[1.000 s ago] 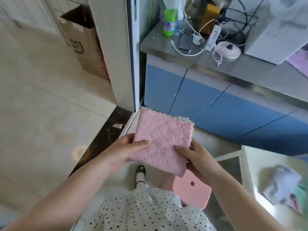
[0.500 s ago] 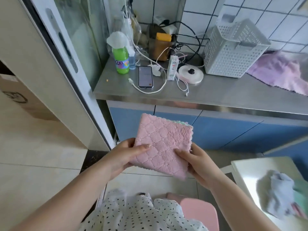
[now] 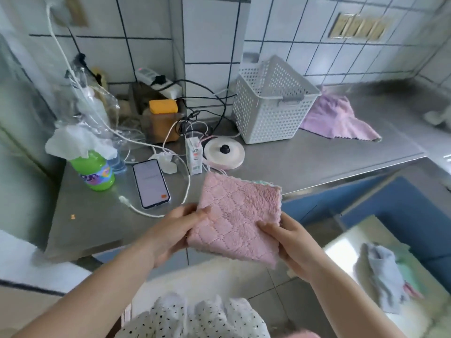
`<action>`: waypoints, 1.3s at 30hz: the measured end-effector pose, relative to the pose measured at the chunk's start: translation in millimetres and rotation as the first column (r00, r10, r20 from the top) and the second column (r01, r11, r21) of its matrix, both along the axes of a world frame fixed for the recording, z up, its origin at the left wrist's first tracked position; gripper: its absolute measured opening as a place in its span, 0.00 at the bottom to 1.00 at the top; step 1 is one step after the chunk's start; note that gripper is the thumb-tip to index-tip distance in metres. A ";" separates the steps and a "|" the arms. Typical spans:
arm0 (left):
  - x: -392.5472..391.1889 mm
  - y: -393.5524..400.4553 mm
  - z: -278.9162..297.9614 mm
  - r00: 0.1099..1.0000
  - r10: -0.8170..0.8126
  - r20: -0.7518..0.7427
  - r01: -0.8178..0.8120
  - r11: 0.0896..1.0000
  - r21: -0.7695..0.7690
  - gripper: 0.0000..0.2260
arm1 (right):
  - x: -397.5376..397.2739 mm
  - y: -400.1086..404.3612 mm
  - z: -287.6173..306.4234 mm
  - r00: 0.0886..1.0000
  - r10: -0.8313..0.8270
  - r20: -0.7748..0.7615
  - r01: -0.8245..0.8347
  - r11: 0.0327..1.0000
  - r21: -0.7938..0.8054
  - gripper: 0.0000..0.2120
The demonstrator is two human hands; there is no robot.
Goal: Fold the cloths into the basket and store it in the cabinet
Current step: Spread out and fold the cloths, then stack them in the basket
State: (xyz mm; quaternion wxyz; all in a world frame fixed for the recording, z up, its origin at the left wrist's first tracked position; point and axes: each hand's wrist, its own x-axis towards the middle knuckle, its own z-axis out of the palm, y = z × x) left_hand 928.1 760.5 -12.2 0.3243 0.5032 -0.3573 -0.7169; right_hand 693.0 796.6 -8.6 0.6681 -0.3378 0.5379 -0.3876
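I hold a folded pink cloth (image 3: 238, 213) in front of me, just before the steel counter's front edge; a green cloth edge peeks out behind its top. My left hand (image 3: 174, 229) grips its left side, thumb on top. My right hand (image 3: 289, 242) grips its lower right corner. A white perforated basket (image 3: 271, 108) stands on the counter against the tiled wall, beyond the cloth. A purple cloth (image 3: 334, 118) lies unfolded to the basket's right. Grey and green cloths (image 3: 380, 272) lie on a white surface at lower right. Blue cabinet fronts (image 3: 395, 206) run under the counter.
On the steel counter (image 3: 305, 157) left of the basket: a phone (image 3: 150, 182) on a white cable, a green bottle (image 3: 94, 172), a small carton (image 3: 194, 153), a round white lid (image 3: 224, 152), an orange-capped jar (image 3: 162, 120) and tangled black cables. A door frame stands at the left.
The view has risen and closed in on the counter, bringing the basket and purple cloth fully into sight. Both hands keep the same hold on the pink cloth, now nearer the counter edge.
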 end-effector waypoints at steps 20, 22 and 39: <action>-189.1 -221.9 74.2 0.990 0.138 -0.001 -0.135 0.970 -0.201 0.24 | -196.3 -251.3 76.8 0.992 0.129 -0.017 -0.130 0.982 -0.139 0.24; -204.8 -240.7 88.1 0.985 0.166 -0.047 -0.173 0.957 -0.231 0.22 | -211.9 -280.8 94.5 0.985 0.167 -0.045 -0.172 0.970 -0.170 0.24; -254.6 -448.6 98.3 0.879 0.466 -0.102 -0.463 0.885 0.054 0.07 | -204.7 -537.2 103.2 0.957 0.056 -0.284 -0.097 0.986 -0.132 0.13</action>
